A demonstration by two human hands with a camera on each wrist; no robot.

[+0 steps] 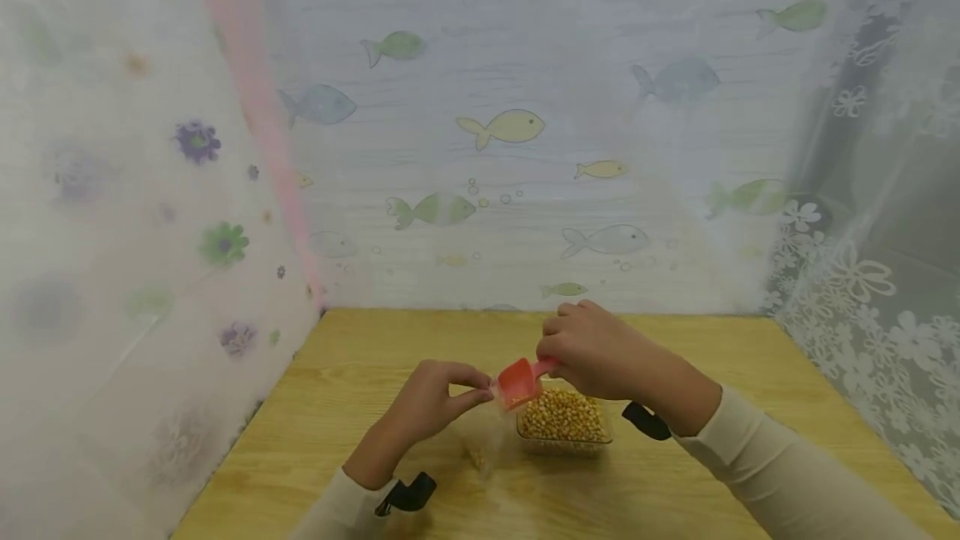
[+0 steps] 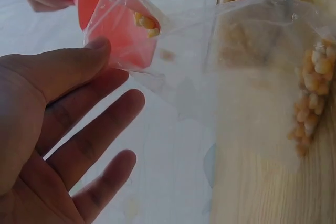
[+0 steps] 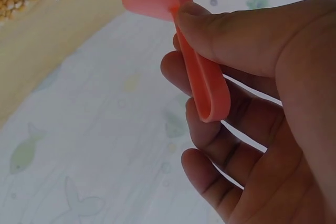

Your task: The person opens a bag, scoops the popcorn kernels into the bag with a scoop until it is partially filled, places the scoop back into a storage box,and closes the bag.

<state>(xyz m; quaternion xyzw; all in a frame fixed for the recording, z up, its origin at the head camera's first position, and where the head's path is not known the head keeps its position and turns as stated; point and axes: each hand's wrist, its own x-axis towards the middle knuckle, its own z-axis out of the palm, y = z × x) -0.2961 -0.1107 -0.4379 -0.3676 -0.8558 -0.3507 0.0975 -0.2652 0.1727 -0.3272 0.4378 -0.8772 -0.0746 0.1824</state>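
My right hand (image 1: 592,348) grips the handle of a pink scoop (image 3: 207,85), thumb on one side and fingers on the other. The scoop (image 1: 519,382) is tilted with its mouth inside the opening of a clear plastic bag (image 2: 252,98). A few corn kernels (image 2: 146,23) lie at the scoop's lip. Between thumb and forefinger my left hand (image 1: 427,402) pinches the bag's edge; its other fingers are spread. More kernels (image 2: 315,87) have gathered in the bottom of the hanging bag. Beside the bag, a clear container (image 1: 564,446) full of corn kernels stands under the scoop.
The wood-grain table (image 1: 360,348) carries the container. A fish-patterned sheet (image 1: 495,190) hangs behind it, with flowered sheets (image 1: 225,244) at the left and right sides. Black wrist mounts (image 1: 408,492) are strapped near both hands.
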